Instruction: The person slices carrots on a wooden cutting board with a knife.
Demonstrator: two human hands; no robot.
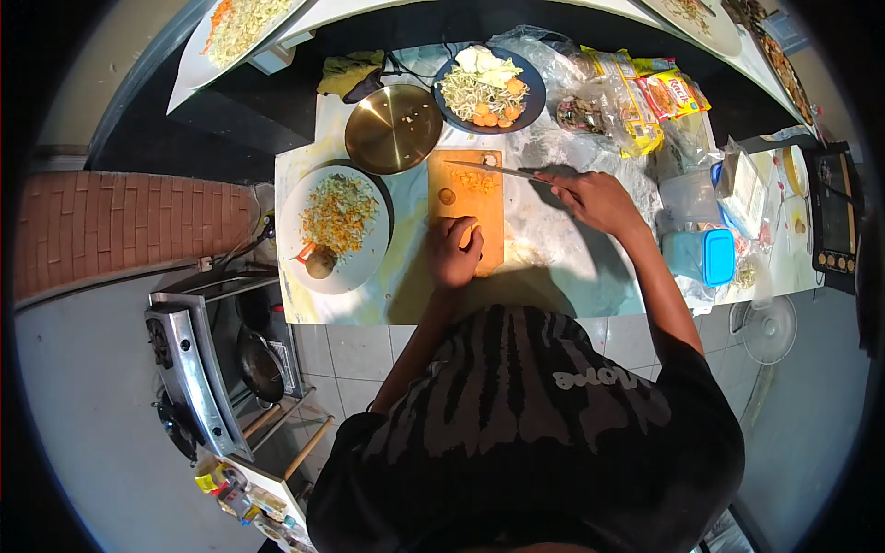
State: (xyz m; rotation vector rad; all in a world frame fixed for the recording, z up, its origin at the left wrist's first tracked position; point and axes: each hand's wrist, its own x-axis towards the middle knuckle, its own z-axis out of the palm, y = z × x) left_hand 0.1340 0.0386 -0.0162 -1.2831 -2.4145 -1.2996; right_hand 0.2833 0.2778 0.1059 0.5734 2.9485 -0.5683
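My left hand [456, 253] is closed around an orange piece of carrot [469, 234] on the wooden cutting board [490, 249]. In my right hand [599, 203] is a knife [498, 170], its blade pointing left across the top of the board. Finely chopped carrot [473, 182] lies just below the blade. A small round brown spot [447, 196] shows on the board; I cannot tell whether it is a hole or a loose piece. Left of the board, a white plate [297, 205] bears chopped white and orange vegetables, a red piece and a round brown item [321, 263].
Behind the board stand a gold-toned round pan [395, 129] and a dark plate [536, 101] with bean sprouts, cabbage and carrot chunks. Yellow packets [643, 120] and plastic bags lie back right. A blue-lidded container [719, 258] is at the right, a gas stove [189, 369] lower left.
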